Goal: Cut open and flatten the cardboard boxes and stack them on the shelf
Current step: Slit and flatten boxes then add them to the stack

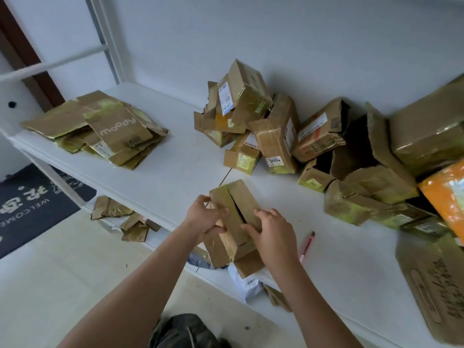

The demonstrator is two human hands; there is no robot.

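Box (234, 222) at front edge of shelf (175, 169), top seam slit open, dark gap along the middle, inside not visible. Near end overhangs the shelf edge, flaps there folded out. Left hand (206, 218) grips the left side, thumb on top by the slit, fingers curled round the wall. Right hand (272, 237) clamps the right side, fingers curled over the top edge.

Flat stack (100, 128) far left on shelf, topmost marked "moody", fanned untidily, near the shelf's left end. Box pile (263, 126) against the back wall, mostly taped shut, labels showing; one open box (356, 149) tipped on its side, dark inside, contents cannot be told. Big box (437, 287) at right front, printed face up. Orange parcel (447, 194) at right edge, lying on the pile.

Cutter (306, 248) on shelf just right of the right hand, apart from it.

Bare shelf between flat stack and pile, and between cutter and big box.

Scraps (125, 219) on the lower shelf. Doormat (32, 204) on floor at left.
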